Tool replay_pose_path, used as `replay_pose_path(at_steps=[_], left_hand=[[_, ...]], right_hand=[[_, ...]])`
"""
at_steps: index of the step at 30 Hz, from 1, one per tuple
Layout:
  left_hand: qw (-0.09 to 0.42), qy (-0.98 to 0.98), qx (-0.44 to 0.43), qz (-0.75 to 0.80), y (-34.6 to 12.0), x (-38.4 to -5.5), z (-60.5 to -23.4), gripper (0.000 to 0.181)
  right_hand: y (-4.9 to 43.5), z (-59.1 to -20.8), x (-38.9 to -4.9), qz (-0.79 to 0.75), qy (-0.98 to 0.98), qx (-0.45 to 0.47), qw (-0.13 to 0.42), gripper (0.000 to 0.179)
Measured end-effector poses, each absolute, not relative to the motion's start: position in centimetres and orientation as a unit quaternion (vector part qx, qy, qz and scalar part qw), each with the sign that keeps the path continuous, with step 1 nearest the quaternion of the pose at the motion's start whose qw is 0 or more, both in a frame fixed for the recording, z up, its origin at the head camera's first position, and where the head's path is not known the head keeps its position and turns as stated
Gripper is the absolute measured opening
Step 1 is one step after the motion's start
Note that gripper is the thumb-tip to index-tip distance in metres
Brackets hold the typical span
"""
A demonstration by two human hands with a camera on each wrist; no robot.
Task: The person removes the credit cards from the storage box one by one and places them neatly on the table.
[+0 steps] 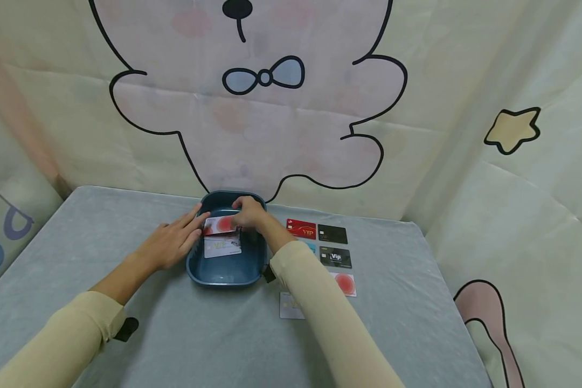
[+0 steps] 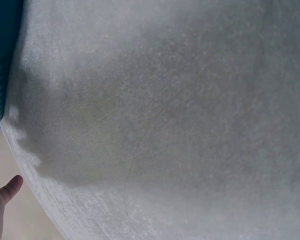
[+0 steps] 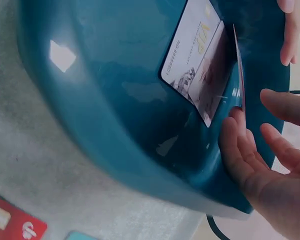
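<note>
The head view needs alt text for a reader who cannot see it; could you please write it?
A person's right hand reaches into a blue tray, touching a card with a red circle near a white card. The left hand is at the tray's left rim. More cards lie on the grey tablecloth to the right.

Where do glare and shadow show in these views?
Head view: soft shadow beside the left forearm; left wrist: broad, soft-edged shadow over the grey cloth; right wrist: bright glare on the blue tray, though "VIP" on the white card reads clearly.
</note>
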State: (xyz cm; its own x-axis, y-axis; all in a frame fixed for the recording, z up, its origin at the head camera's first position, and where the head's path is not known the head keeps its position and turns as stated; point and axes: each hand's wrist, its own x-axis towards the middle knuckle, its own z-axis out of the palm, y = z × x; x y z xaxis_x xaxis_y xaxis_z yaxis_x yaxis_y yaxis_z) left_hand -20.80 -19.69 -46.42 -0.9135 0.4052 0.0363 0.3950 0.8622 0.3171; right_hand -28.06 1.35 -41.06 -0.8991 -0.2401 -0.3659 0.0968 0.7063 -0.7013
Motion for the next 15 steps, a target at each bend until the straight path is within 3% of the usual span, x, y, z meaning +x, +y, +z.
replay_pose_path(at_steps=[15], left_hand=[[0.018,0.966,0.208,0.152,-19.66,-20.88,-46.44,0.054]], right_hand=[[0.61,-41.48,-28.04,-0.392,0.903,-0.013,0.175,0.039]])
